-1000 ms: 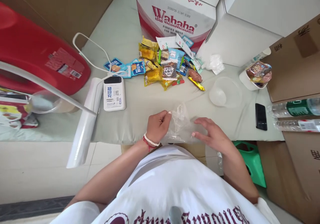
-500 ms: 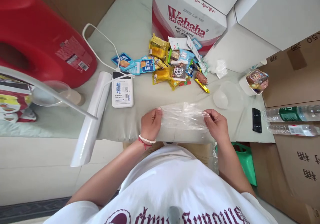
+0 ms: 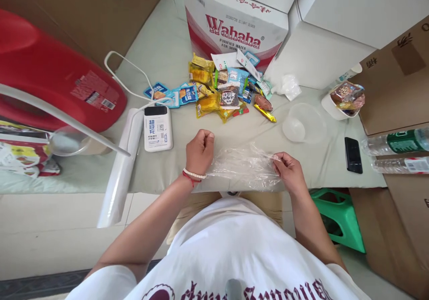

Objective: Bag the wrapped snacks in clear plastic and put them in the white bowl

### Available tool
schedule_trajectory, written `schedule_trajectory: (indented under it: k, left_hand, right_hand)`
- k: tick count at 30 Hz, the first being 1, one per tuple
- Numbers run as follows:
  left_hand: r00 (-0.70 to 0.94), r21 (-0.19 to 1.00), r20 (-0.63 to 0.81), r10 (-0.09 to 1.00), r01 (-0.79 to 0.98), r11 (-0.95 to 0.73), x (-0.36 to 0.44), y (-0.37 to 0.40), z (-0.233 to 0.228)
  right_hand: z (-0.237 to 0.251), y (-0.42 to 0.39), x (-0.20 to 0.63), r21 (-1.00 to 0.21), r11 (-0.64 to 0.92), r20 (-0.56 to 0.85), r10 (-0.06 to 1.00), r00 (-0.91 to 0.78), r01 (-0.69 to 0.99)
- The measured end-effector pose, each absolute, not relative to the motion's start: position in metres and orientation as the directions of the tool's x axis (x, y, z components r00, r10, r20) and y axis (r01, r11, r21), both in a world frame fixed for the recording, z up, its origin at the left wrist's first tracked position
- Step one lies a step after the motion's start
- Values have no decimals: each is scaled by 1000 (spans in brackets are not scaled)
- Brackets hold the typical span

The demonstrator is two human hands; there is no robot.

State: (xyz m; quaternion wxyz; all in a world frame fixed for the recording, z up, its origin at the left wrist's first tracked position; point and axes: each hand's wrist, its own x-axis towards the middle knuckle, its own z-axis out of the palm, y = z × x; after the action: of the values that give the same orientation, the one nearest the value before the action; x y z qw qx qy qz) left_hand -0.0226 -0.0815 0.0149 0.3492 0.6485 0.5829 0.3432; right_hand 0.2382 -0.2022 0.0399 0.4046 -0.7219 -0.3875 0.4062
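A thin, crumpled clear plastic bag (image 3: 244, 164) lies stretched loosely between my two hands, close to the table's front edge. My right hand (image 3: 288, 169) pinches its right end between thumb and fingers. At the bag's left end, my left hand (image 3: 200, 152) is closed with the fingers curled in. Film touches that hand's side near the wrist; whether the fingers hold any of it is hidden. Beyond the hands lies a pile of wrapped snacks (image 3: 231, 95). A clear round plastic bowl (image 3: 295, 128) or lid sits past my right hand.
At left are a white power bank (image 3: 158, 132) with a cable, a plastic film roll (image 3: 122, 179) overhanging the edge, and a red jug (image 3: 67, 77). A Wahaha carton (image 3: 234, 27) stands behind. Rightward are a snack tub (image 3: 342, 108), phone (image 3: 353, 155), bottles (image 3: 405, 141) and green stool (image 3: 342, 219).
The bag has gone from taut to slack and sagged toward me. My left hand has risen away from me and curled more. My right hand still pinches the bag. The view has shifted slightly.
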Motion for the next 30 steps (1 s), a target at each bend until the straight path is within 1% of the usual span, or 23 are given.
schedule_trajectory:
  k: [2, 3, 4, 5, 6, 7, 9, 12, 14, 15, 16, 18, 19, 21, 23, 25, 28, 30]
  left_hand:
    - [233, 787, 138, 963, 565, -250, -11, -86, 18]
    - [325, 735, 170, 930, 588, -339, -3, -89, 19]
    - [406, 682, 172, 898, 608, -405, 6, -90, 20]
    - [467, 644, 141, 873, 627, -439, 15, -91, 20]
    - [503, 631, 86, 860, 640, -437, 23, -90, 19]
    - [514, 648, 27, 857, 644, -407, 28, -88, 18]
    - [466, 735, -53, 883, 617, -281, 32, -80, 12]
    - [252, 869, -70, 965, 490, -65, 22, -65, 2]
    - [110, 902, -76, 991, 431, 21, 12, -58, -4]
    - [71, 907, -80, 994, 418, 43, 9, -56, -5]
    - [54, 909, -81, 995, 414, 52, 7, -56, -6]
    - [62, 904, -75, 995, 425, 41, 6, -60, -5]
    - [75, 900, -69, 995, 435, 30, 8, -64, -3]
    - [93, 889, -54, 994, 458, 5, 11, -70, 2]
    - [97, 877, -34, 995, 481, -17, 11, -74, 6]
    - [86, 855, -5, 996, 517, -41, 5, -72, 7]
    - [20, 777, 48, 999, 628, -50, -13, -60, 3]
    - [-23, 717, 43, 999, 697, -15, -25, -54, 1]
  right_hand:
    - [37, -206, 239, -901, -371, -282, 894, 347, 225]
    - [37, -207, 238, -903, -366, -282, 899, 336, 223]
    - [37, -207, 238, -906, -361, -280, 902, 328, 219]
    - [38, -207, 237, -910, -355, -276, 905, 324, 216]
    - [38, -207, 238, -913, -347, -268, 906, 328, 215]
    - [38, -207, 239, -915, -341, -258, 905, 339, 216]
    - [34, -209, 246, -917, -334, -235, 893, 384, 216]
    - [24, -219, 263, -912, -367, -251, 851, 462, 182]
    - [22, -228, 275, -884, -421, -301, 846, 440, 204]
    - [23, -230, 280, -860, -440, -325, 862, 388, 258]
    - [27, -232, 285, -833, -440, -341, 885, 317, 335]
    - [37, -227, 290, -779, -379, -332, 925, 185, 499]
    - [42, -220, 290, -753, -334, -303, 941, 152, 567]
    - [46, -200, 285, -710, -280, -232, 959, 161, 646]
    - [39, -175, 277, -700, -295, -218, 956, 199, 650]
    - [25, -151, 269, -721, -330, -224, 943, 247, 609]
    - [5, -123, 262, -756, -337, -122, 915, 384, 561]
    - [-2, -111, 261, -759, -314, -54, 904, 425, 571]
